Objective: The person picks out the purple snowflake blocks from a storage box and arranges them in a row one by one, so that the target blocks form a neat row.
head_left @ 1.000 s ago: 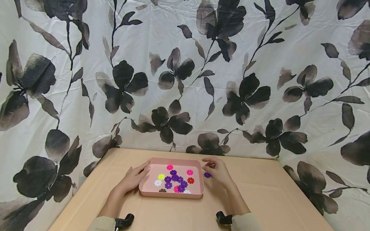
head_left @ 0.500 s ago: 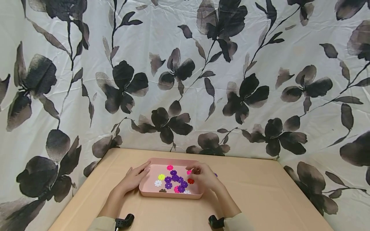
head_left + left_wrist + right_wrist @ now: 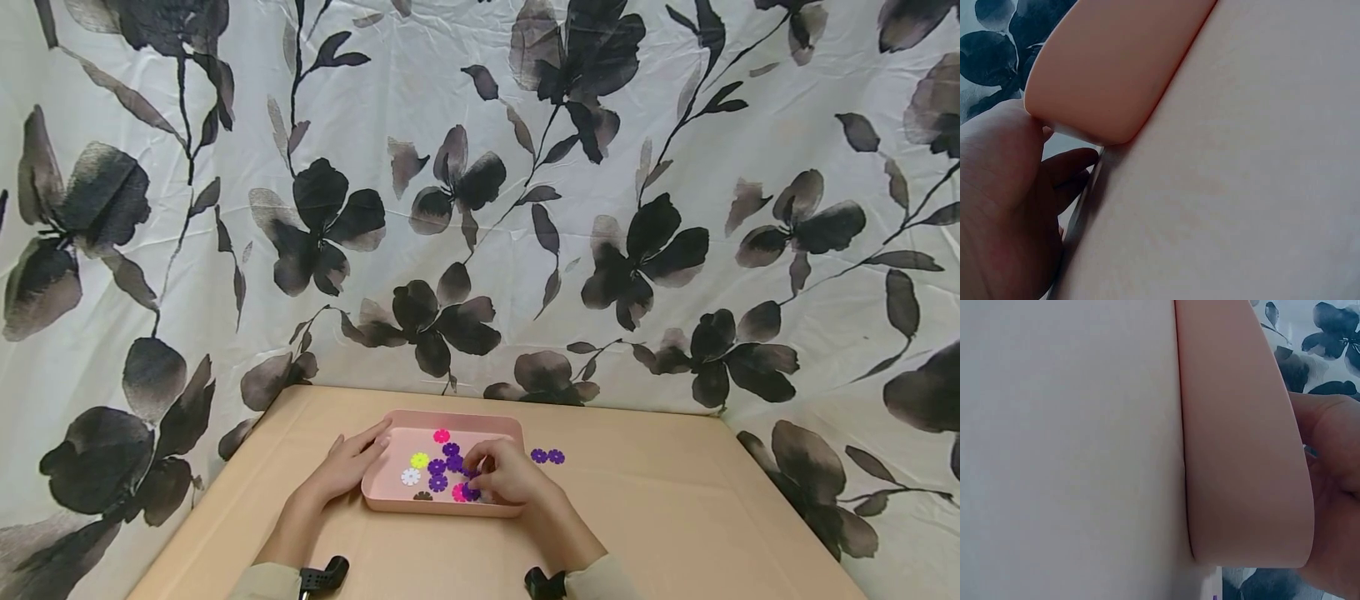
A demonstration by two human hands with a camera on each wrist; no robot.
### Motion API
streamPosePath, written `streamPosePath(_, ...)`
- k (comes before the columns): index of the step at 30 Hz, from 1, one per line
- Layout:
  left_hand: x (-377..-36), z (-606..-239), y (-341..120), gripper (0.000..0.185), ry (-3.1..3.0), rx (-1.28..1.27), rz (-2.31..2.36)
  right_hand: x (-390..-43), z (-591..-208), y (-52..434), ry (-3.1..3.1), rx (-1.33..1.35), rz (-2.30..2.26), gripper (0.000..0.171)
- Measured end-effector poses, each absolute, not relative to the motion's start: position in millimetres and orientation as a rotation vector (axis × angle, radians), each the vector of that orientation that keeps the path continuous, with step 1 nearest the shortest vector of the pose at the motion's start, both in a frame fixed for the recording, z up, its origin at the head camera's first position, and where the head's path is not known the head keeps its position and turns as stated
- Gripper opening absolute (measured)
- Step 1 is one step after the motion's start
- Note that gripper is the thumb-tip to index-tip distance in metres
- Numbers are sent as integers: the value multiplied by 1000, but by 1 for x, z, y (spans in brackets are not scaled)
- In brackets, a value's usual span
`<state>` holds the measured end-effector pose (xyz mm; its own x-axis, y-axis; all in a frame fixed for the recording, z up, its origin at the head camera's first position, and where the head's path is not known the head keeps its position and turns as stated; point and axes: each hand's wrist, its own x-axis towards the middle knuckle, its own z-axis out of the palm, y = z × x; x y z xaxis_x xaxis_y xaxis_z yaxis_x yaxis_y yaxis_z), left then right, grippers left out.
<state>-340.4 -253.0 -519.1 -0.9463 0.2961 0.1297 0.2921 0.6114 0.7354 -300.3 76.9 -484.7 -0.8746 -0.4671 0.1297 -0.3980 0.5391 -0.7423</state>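
Note:
A shallow pink tray [image 3: 405, 505] on the table holds several small flower-shaped discs, mostly purple. My left hand [image 3: 347, 463] rests against the tray's left end, with its thumb at the rim in the left wrist view. Reaching over the right wall, my right hand [image 3: 510, 475] is inside the tray, thumb and index finger apart at a purple disc [image 3: 470, 492]. That hand hides the discs at the tray's right. Near the left hand lie a yellow disc [image 3: 419, 461] and a white one [image 3: 410, 477]. In the right wrist view, the tray's wall [image 3: 1247, 456] covers the fingertips.
Two purple discs [image 3: 556, 457] lie side by side on the tan tabletop [image 3: 637, 483], right of the tray. A white cloth with dark flowers [image 3: 525, 250] hangs behind the table's back edge.
My right hand has moved left from beside the tray, where it was at a purple disc, to the discs inside. Two purple discs now show outside. The left hand stays in place.

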Motion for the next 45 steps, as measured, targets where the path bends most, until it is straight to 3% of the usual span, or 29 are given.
streamPosePath(22,-341,-520,-249,57,2804,497,1301,-309,-496,72,2813,-711,-1111,24)
streamPosePath(32,-342,-520,-252,56,2806,512,1301,-306,-497,64,2837,-746,-1071,14)
streamPosePath(45,-344,-520,-253,57,2804,515,1290,-306,-499,56,2775,-677,-1163,15)
